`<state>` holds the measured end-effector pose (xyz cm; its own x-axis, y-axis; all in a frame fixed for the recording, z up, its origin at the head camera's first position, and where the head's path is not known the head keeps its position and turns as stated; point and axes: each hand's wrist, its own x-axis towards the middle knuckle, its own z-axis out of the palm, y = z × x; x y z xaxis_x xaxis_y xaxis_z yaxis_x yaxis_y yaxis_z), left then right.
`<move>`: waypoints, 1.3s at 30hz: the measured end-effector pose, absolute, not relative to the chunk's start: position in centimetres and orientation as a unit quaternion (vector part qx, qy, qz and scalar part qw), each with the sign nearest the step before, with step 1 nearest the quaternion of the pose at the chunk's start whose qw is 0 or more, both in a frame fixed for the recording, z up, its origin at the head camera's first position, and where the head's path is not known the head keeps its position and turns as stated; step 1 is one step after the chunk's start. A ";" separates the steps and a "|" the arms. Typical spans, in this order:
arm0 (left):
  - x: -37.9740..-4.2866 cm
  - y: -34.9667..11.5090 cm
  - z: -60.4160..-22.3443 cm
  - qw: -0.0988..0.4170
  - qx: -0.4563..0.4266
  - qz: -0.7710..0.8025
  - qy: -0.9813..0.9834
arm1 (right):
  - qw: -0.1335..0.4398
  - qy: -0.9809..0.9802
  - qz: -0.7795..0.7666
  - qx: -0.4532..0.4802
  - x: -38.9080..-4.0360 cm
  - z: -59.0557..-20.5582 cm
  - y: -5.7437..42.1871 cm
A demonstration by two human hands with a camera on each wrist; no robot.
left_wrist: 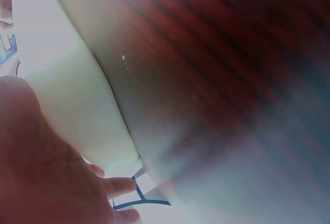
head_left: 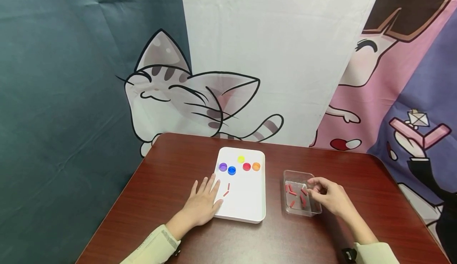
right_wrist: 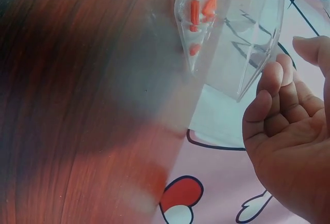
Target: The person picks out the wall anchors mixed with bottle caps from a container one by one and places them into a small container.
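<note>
My left hand lies at the left edge of a white tray, fingers spread and straight, touching its rim. Two small red sticks are on the tray, right of those fingertips. My right hand hovers at the right side of a clear plastic box. Its fingers are bent loosely with the thumb apart, and nothing shows between them. Several red sticks lie scattered inside the box. In the right wrist view, the same hand is beside the box wall.
Toward the tray's far end sit small round pieces: purple, blue, yellow, red and orange. Tray and box stand apart on a brown wooden table. Behind it hangs a printed cloth.
</note>
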<state>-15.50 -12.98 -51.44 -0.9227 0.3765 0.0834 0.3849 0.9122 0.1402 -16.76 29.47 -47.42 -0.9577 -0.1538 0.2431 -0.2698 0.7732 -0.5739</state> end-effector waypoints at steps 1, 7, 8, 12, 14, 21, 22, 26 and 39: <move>-15.5 -13.0 -51.4 0.028 -0.196 -0.078 -0.977 | 0.092 -0.937 0.318 0.113 -16.8 -47.4 29.4; -15.5 -13.0 -51.5 0.021 -0.191 -0.076 -0.978 | 0.092 -0.935 0.324 0.111 -16.7 -47.2 29.0; -15.5 -13.0 -51.5 0.021 -0.191 -0.075 -0.979 | 0.090 -0.935 0.325 0.111 -16.7 -47.2 28.9; -15.6 -13.1 -51.6 0.021 -0.192 -0.074 -0.978 | 0.089 -0.932 0.331 0.113 -16.9 -47.2 28.3; -15.6 -13.1 -51.7 0.021 -0.193 -0.077 -0.978 | 0.088 -0.931 0.333 0.118 -17.0 -47.2 27.9; -15.7 -13.1 -51.9 0.023 -0.193 -0.078 -0.978 | 0.092 -0.925 0.340 0.139 -17.5 -47.1 26.9; -15.7 -13.1 -51.9 0.023 -0.193 -0.080 -0.978 | 0.091 -0.924 0.342 0.141 -17.5 -47.1 26.7; -15.7 -13.1 -51.9 0.025 -0.193 -0.076 -0.978 | 0.078 -0.921 0.355 0.144 -17.8 -47.1 26.2; -15.6 -13.0 -51.5 0.015 -0.187 -0.070 -0.980 | 0.063 -0.918 0.357 0.157 -18.4 -46.8 24.3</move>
<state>-15.63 -13.03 -51.52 -0.9297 0.3642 0.0549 0.3683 0.9202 0.1326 -18.45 24.33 -46.80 -0.9428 -0.2430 0.2282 -0.3333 0.6953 -0.6368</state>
